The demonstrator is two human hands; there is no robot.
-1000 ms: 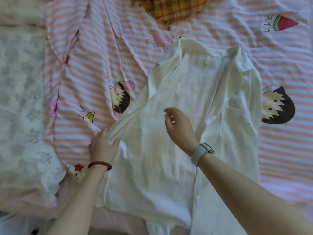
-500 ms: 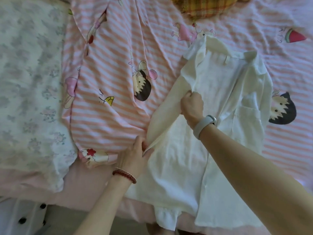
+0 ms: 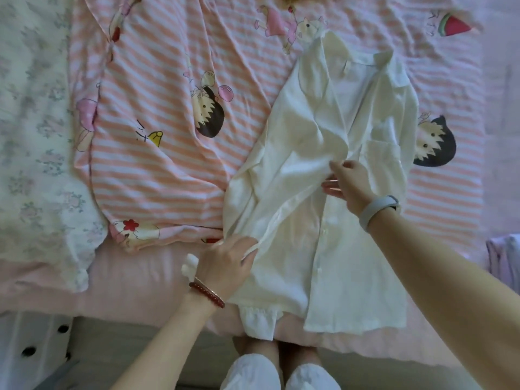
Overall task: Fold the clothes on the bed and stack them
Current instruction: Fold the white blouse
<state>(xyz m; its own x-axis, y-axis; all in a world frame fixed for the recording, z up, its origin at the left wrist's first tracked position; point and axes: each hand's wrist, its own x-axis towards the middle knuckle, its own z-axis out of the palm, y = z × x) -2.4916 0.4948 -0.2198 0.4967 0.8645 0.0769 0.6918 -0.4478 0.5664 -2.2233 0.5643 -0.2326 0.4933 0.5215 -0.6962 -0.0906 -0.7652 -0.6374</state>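
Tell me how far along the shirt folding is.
Early. The white shirt lies spread on the striped bed sheet, its left side and sleeve drawn across the front. The left hand grips the side edge, the right hand pinches the sleeve. Right side, lengthwise fold and stacking remain.

Your bed (image 3: 135, 288) is carrying a pink-striped cartoon quilt (image 3: 168, 164), spreading rumpled across most of it. A white shirt (image 3: 323, 170) is lying on the quilt, hem overhanging the near edge. A pale floral blanket (image 3: 33, 136) is sitting at left.
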